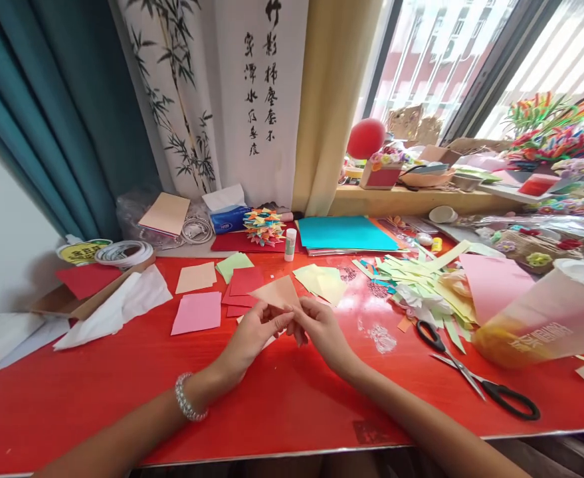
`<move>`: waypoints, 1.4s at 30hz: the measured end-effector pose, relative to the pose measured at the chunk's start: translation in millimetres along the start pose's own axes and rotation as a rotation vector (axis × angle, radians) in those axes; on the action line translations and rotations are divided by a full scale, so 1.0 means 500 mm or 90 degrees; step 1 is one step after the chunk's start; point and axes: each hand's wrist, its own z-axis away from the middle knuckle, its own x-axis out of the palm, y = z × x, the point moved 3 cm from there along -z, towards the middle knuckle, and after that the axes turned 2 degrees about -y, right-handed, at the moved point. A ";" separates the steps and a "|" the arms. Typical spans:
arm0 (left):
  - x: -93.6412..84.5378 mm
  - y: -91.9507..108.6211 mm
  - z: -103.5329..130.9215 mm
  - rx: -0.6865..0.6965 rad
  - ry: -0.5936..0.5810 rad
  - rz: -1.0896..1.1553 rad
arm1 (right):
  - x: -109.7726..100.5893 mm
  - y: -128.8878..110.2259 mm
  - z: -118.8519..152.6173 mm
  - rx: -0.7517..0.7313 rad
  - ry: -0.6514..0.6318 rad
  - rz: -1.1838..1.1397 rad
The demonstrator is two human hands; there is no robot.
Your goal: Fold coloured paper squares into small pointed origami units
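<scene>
Between my two hands a peach sheet of paper, folded to a triangle-like shape, is held above the red table. My left hand pinches its left and lower edge; a bracelet circles that wrist. With closed fingers my right hand grips the lower right corner. Partly hidden beneath the hands lies another pale piece of paper. Just behind are red paper squares, a pink stack, a peach stack, a green stack and pale yellow squares.
Open black-handled scissors lie at right, near a tipped plastic cup and a heap of paper scraps. A glue stick stands behind. Teal sheets and a folded-paper ball sit farther back. White tissue is left.
</scene>
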 end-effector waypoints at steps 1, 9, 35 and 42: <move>0.002 -0.001 0.002 0.008 0.017 -0.009 | 0.003 -0.001 0.002 -0.007 -0.001 0.005; 0.004 0.000 -0.002 0.066 0.077 0.009 | -0.001 -0.004 0.008 -0.023 0.026 0.048; -0.136 0.030 -0.052 0.181 0.242 0.050 | -0.076 -0.012 0.014 -0.020 0.119 -0.007; -0.010 -0.004 0.000 0.044 -0.037 -0.141 | -0.014 0.013 0.020 0.039 -0.063 0.013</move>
